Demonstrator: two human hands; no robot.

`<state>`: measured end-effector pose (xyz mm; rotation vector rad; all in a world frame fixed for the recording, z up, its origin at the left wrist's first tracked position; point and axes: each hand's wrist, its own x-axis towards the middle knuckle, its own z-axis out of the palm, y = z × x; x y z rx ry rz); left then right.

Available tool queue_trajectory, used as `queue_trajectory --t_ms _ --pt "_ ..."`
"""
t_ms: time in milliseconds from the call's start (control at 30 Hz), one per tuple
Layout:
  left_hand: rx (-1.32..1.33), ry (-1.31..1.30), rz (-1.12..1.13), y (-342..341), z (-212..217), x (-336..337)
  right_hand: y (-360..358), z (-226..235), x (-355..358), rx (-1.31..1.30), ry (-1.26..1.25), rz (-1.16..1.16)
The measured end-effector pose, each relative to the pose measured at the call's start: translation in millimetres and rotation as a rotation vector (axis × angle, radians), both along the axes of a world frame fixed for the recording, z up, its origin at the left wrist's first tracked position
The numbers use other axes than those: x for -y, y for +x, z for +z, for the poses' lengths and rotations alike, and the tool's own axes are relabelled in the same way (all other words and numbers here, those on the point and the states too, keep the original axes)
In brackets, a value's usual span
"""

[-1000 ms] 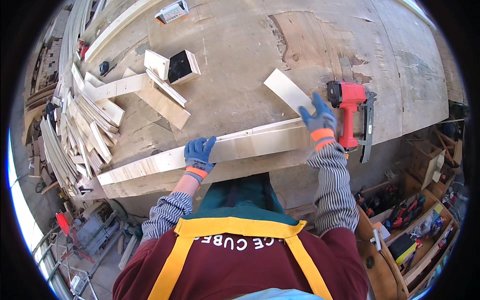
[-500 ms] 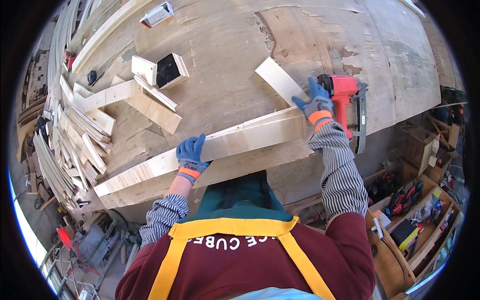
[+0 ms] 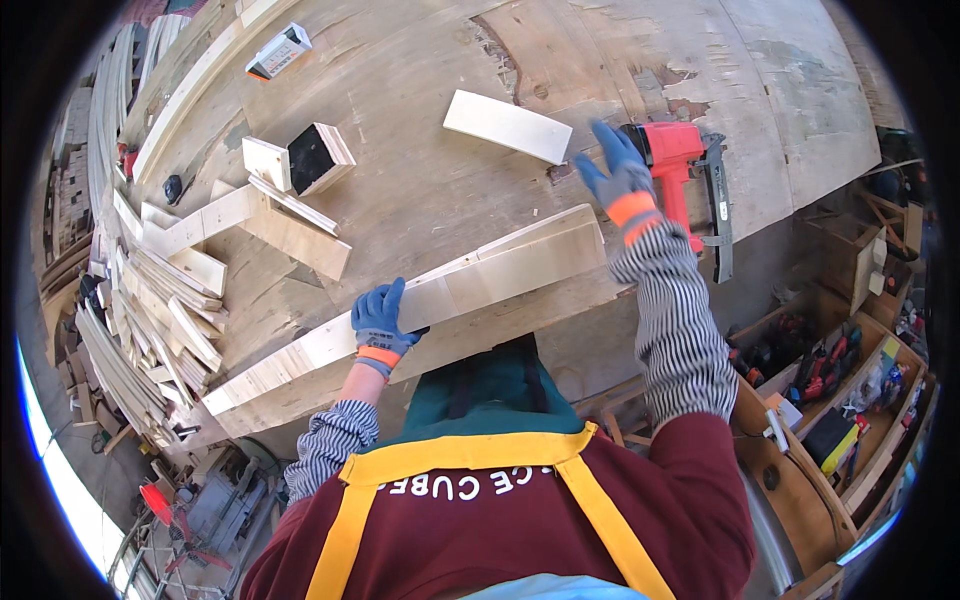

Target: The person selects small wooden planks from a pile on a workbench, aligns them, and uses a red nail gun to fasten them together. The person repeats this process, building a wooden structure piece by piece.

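Observation:
My left hand point(image 3: 380, 322), in a blue and grey work glove, is closed round the long wooden board point(image 3: 450, 290) standing on edge at the near side of the bench. A second pale strip point(image 3: 515, 238) lies along its far side, a narrow gap showing between them at the right end. My right hand point(image 3: 618, 172), gloved too, is open with its fingers stretched out and nothing in it. Just right of it rests a red and black nail gun point(image 3: 677, 160). A short flat wooden board point(image 3: 508, 126) lies left of my right fingertips, apart from them.
A wooden block with a black face point(image 3: 318, 160) stands among loose pieces at the left. Many strips point(image 3: 165, 300) are heaped at the bench's left edge. A small white box point(image 3: 280, 50) sits at the back. Tool compartments point(image 3: 830, 400) stand below right.
The short board has turned and shifted to the left, away from the long board. My right hand has come off it and opened. My left hand keeps its hold.

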<state>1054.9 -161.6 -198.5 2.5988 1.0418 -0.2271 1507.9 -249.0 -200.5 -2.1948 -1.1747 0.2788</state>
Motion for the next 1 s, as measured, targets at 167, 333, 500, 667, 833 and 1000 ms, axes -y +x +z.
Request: queue_trajectory --t_ms 167,333,500,667,833,1000 --pt "0.164 0.118 0.008 -4.2 -5.8 11.8 -69.1 -25.8 121.4 -0.445 0.092 -0.402" --pt "0.156 0.166 -0.02 -3.5 -12.2 7.3 -113.4 -17.8 106.0 -0.185 0.119 -0.358" --pt "0.087 0.11 -0.035 2.5 -2.6 3.0 -107.5 -38.4 102.7 -0.288 0.088 -0.402" --pt "0.006 0.121 -0.055 5.9 0.2 3.8 -102.0 -40.3 100.9 -0.231 0.085 -0.39" --pt "0.071 0.177 -0.078 6.7 -5.6 5.2 -98.8 -39.4 102.1 -0.304 0.027 -0.382" --pt "0.03 0.161 -0.049 3.1 -12.6 4.0 -101.1 -42.9 100.7 -0.551 0.134 -0.484"
